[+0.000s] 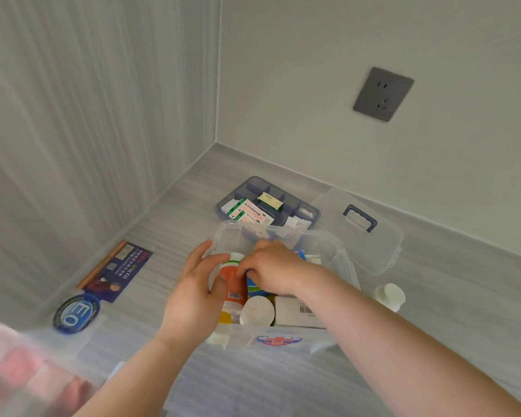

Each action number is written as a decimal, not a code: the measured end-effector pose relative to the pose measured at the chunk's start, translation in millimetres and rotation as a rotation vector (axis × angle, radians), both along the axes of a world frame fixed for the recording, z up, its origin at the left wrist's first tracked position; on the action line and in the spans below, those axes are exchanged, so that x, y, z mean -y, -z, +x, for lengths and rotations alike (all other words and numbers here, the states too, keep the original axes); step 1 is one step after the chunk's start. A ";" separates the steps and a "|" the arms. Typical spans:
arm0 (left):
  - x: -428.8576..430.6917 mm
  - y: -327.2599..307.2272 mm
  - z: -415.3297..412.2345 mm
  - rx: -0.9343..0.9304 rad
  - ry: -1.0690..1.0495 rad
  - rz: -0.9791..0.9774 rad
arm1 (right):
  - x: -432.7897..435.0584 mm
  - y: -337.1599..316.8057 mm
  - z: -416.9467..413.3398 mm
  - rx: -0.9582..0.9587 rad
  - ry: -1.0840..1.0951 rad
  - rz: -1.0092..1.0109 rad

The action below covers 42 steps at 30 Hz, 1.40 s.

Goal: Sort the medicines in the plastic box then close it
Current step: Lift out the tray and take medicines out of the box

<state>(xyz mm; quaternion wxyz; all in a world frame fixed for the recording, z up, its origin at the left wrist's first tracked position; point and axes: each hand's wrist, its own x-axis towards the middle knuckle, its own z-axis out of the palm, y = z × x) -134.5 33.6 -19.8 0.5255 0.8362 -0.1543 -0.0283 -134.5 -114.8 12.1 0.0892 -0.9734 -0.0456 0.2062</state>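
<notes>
A clear plastic box with a red-cross sticker stands open on the grey floor. Inside lie an orange-labelled bottle, a white-capped bottle, a white carton with a barcode and a blue-and-green pack. My left hand curls around the box's left wall beside the orange bottle. My right hand reaches into the box, its fingers pinched on the top of the orange bottle. The clear lid with a dark blue handle lies behind the box on the right.
A blue divided tray holding small medicine cartons sits behind the box. A white bottle stands on the floor to the right. A dark blue packet and a round blue sticker lie at the left, near the wall corner.
</notes>
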 end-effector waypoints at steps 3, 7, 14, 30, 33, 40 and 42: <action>-0.2 3.0 1.8 0.001 0.008 0.004 | 7.9 -1.1 -1.8 0.011 0.032 -0.044; -0.6 4.8 4.3 -0.001 0.028 0.001 | 19.4 -3.7 -7.1 0.049 -0.025 -0.080; -0.8 3.7 5.3 -0.005 0.055 -0.016 | 42.6 -0.5 -26.3 -0.021 0.129 -0.145; -7.3 0.8 -8.4 0.048 -0.150 -0.054 | 68.3 -48.4 -126.7 0.496 0.539 0.302; -11.8 0.2 -10.5 0.074 -0.227 -0.021 | 70.1 -27.9 -160.1 0.516 0.611 0.306; -9.4 -4.0 -12.3 0.063 -0.268 0.038 | 50.7 43.5 -198.5 0.404 0.525 0.176; -10.2 -4.4 -12.6 0.057 -0.259 0.046 | 46.1 58.7 -199.4 0.355 0.509 0.159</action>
